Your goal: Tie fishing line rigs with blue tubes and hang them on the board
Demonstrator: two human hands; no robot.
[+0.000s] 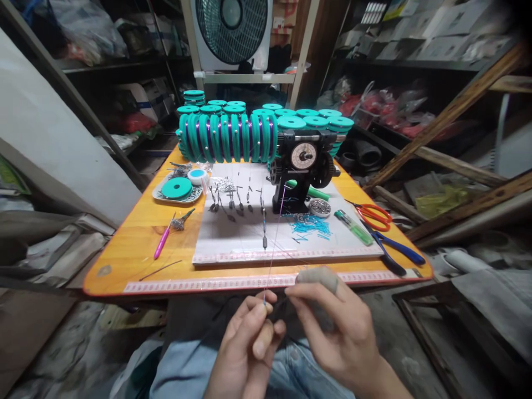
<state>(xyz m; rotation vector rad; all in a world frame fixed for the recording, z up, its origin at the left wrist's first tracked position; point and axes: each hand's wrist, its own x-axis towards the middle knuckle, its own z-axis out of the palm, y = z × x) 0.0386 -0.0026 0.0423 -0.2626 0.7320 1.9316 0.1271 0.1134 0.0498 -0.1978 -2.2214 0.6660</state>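
Note:
My left hand (251, 332), below the table's front edge, pinches a thin purple line (272, 257) with a small blue piece on it at the fingertips. The line runs up to the black winding machine (301, 160), which carries a row of teal spools (228, 137). Just right of it, my right hand (332, 316) has thumb and forefinger close together; whatever may be between them is too fine to make out. Grey weights (265, 242) hang or lie on fine lines over the white board (233, 244).
On the orange table (141, 233) are a tray with a teal disc (177, 188), a pink tool (162, 244), blue tubes (311, 226), a green box (353, 227), orange scissors (376, 216) and blue pliers (399, 249). Behind stands a fan (231, 33).

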